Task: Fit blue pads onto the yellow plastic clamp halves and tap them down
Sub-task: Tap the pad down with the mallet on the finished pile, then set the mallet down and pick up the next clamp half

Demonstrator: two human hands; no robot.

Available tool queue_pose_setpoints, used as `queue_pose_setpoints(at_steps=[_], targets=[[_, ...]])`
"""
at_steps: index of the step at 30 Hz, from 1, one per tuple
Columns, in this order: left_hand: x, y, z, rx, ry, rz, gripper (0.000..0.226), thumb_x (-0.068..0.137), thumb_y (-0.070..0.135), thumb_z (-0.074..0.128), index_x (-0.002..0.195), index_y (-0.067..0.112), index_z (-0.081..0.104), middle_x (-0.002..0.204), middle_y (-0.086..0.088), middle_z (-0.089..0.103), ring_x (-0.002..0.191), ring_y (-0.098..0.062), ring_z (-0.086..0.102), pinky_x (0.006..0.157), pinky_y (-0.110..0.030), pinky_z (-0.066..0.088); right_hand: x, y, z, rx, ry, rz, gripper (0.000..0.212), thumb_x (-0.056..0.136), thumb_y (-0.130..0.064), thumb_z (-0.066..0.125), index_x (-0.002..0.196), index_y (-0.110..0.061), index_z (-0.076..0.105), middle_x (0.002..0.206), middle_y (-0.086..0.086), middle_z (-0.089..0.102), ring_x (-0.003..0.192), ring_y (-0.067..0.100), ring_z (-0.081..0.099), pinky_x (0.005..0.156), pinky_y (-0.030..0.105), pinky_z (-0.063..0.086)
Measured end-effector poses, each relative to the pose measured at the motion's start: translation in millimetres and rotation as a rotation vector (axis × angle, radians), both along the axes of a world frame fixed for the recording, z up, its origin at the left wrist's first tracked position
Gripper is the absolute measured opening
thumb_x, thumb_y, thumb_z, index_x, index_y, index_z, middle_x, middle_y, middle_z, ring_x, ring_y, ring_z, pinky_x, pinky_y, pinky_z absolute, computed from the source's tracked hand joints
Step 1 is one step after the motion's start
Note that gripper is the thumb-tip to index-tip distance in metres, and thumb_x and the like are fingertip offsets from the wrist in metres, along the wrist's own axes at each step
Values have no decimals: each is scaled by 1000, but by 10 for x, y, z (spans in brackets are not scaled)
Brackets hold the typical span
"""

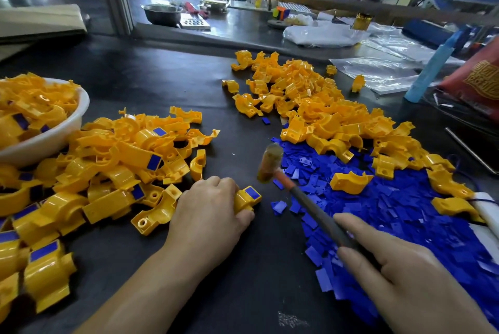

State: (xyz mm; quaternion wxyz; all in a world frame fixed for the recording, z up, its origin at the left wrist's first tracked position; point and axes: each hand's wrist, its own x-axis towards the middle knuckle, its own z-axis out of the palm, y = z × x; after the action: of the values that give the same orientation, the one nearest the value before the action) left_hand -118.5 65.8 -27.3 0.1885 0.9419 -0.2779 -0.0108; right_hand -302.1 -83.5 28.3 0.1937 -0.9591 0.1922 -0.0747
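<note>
Bare left hand (208, 206) on a bare left forearm (151, 285); bare right hand (399, 274) on a bare right forearm (445, 317), both uncovered to the near edge. The right fingernails (347, 252) look short and plain, though blurred.

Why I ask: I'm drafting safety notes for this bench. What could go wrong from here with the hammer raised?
1. The left hand grips the clamp half right beside the blue pad. The hammer, blurred in mid-swing close by, could land on that hand instead.
2. The right hand holds the hammer far down its handle, so a glancing blow might seat the pad crooked or kick the clamp half out of the grip.
</note>
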Motion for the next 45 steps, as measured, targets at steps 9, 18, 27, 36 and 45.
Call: queue_pose_setpoints(at_steps=[9, 18, 27, 36, 45], targets=[[128, 63, 164, -582, 430, 140, 43, 75, 65, 64, 106, 34, 61, 91, 13, 66, 82, -5, 61, 64, -28, 50, -42, -670, -158, -259, 1, -314, 48, 88, -26, 50, 133, -38, 38, 82, -12, 51, 64, 11, 54, 54, 35, 49], [400, 366, 385, -1936, 1163, 180, 73, 88, 65, 47, 128, 3, 51, 116, -11, 73, 87, -14, 73, 71, -22, 56, 50, -1081, -236, -499, 233, -426, 45, 89, -32, 49, 132, -31, 34, 90, -4, 51, 79, 20, 54, 63, 37, 52], [246, 256, 327, -1767, 1239, 46, 59, 85, 62, 53, 107, 10, 67, 92, -6, 72, 71, -16, 67, 57, -24, 53, 538, -922, -118, -622, 156, -103, 50, 89, -43, 52, 136, -34, 41, 131, -5, 52, 113, 20, 47, 92, 35, 44], [161, 156, 264, -1459, 1183, -53, 51, 75, 55, 63, 101, 12, 72, 85, -7, 71, 68, -15, 66, 53, -25, 53, 836, -904, -192, -602, 42, 11, 24, 93, -32, 51, 116, -32, 56, 109, -9, 64, 101, 17, 53, 81, 35, 44], [-143, 35, 198, -937, 890, -251, 30, 71, 40, 74, 101, 40, 72, 100, 1, 77, 88, -13, 73, 67, -26, 57, 672, -590, -59, -227, -275, -71, 34, 89, -45, 47, 111, -27, 65, 107, -6, 58, 103, 10, 45, 80, 24, 32]])
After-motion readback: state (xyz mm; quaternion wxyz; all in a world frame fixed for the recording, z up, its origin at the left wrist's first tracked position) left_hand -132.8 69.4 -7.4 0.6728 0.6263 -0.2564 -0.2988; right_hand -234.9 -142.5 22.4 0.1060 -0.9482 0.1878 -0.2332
